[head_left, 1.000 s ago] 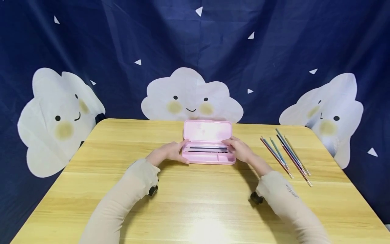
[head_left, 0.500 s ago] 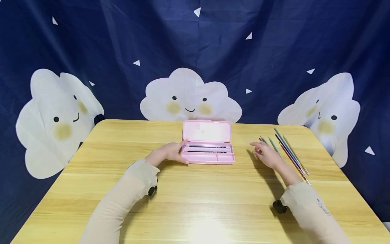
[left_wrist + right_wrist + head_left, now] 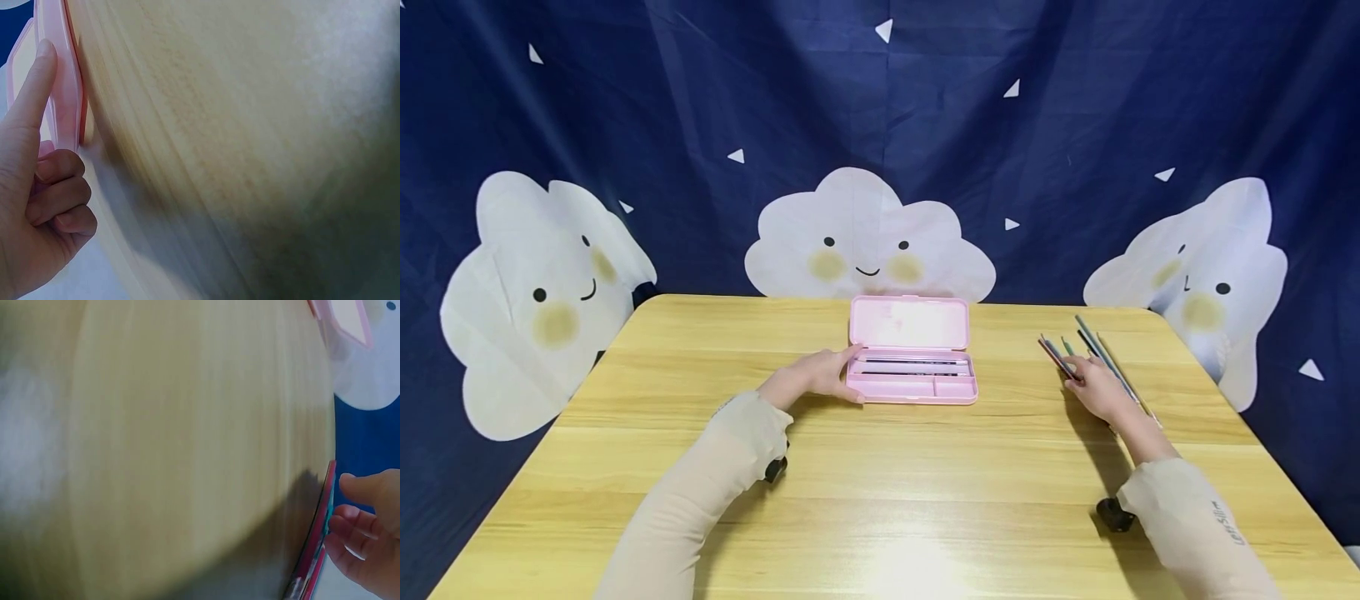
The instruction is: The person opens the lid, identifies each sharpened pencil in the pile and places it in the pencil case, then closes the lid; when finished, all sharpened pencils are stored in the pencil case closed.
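A pink pencil case (image 3: 891, 388) lies with its lid up near the table's far edge, a few dark pencils (image 3: 910, 362) in its long back compartment. My left hand (image 3: 816, 373) grips the case's left end; in the left wrist view the thumb (image 3: 40, 81) lies along the front wall and the other fingers curl at the end. Over the loose pencils (image 3: 1052, 354) at the right is my right hand (image 3: 1097, 390), covering part of them. In the right wrist view its thumb and fingers stand apart, fingertips right at a red pencil (image 3: 317, 528) and a green one.
The wooden table (image 3: 880, 475) reaches back to a dark blue curtain (image 3: 1045, 150) with white clouds. A yellowish pencil (image 3: 1118, 362) lies at the right side of the loose bunch. A black wrist camera (image 3: 1115, 515) hangs under the right sleeve.
My right hand has left the pencil case's right end and moved right, coming down over the loose pencils. My left hand has stayed on the case.
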{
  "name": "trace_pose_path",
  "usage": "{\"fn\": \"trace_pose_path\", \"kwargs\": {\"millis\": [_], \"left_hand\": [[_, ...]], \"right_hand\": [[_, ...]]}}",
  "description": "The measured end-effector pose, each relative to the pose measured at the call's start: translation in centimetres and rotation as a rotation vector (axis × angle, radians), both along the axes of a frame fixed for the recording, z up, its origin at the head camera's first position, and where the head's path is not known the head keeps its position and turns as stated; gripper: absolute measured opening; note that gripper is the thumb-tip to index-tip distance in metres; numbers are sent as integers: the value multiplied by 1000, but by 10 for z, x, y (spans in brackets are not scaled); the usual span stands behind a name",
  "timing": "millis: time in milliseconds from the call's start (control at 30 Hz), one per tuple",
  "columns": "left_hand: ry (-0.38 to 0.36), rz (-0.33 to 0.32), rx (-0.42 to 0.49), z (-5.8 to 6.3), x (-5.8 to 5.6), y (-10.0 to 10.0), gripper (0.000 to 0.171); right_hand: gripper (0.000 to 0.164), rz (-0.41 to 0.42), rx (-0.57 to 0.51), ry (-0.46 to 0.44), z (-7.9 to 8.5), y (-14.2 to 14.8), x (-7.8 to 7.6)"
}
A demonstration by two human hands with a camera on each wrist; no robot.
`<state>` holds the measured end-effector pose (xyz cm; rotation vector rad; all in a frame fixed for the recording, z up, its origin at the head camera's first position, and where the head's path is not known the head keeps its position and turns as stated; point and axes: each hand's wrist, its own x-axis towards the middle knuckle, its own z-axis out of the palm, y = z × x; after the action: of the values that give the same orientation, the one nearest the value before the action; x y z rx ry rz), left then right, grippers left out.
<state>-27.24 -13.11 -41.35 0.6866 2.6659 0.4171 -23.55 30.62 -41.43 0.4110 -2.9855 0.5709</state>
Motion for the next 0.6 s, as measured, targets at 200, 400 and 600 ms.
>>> {"fn": "trace_pose_path", "kwargs": {"millis": [200,400,600], "left_hand": [[13,-19,15,0,0,-1,103],[3,-6,1,-1,0,0,103],[2,-1,2,-3,0,0,103]], "right_hand": [[38,-27,41,10,-6,9,0],[35,-30,67,-16,-7,11,-2],[31,-32,65,-144,-1,9,-6]]}}
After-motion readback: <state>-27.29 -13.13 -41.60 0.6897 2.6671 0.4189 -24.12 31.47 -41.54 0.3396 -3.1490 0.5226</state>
